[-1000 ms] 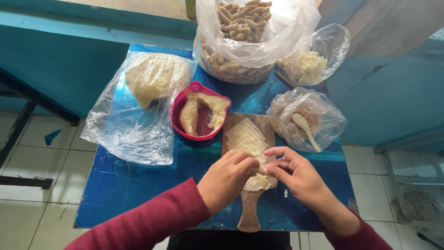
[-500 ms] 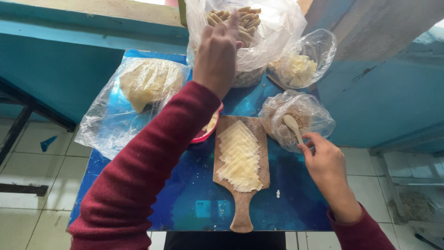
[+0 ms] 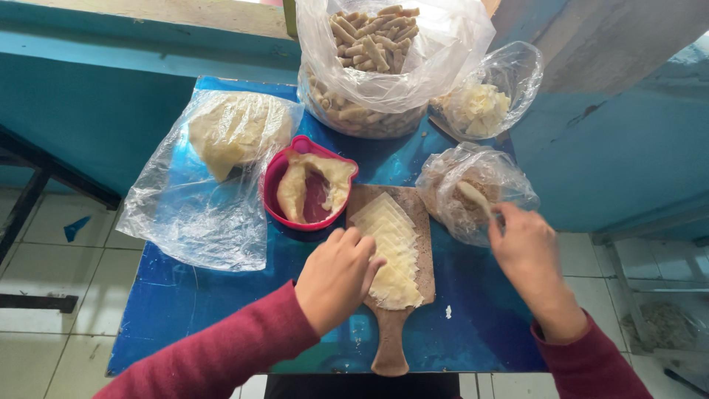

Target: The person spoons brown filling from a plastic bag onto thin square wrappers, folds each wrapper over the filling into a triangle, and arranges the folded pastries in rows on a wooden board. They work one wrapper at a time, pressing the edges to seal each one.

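L hand (image 3: 336,277) on dough sheets (image 3: 390,247), R hand (image 3: 526,247) holds spoon (image 3: 475,198)

We see a stack of thin, pale dough sheets (image 3: 388,247) lying flat on a wooden paddle board (image 3: 402,295) — square-cut, fanned slightly so their edges step down the board, the lower end softer and rounder. The board rests on the blue table, its handle pointing toward us. Our left hand (image 3: 336,277) rests on the sheets' left edge, fingers curled over them. To the right, a light wooden spoon (image 3: 474,198) stands tilted in an open clear bag of brownish filling (image 3: 465,196) — our right hand (image 3: 526,247) pinches its handle at the bag's lower rim.
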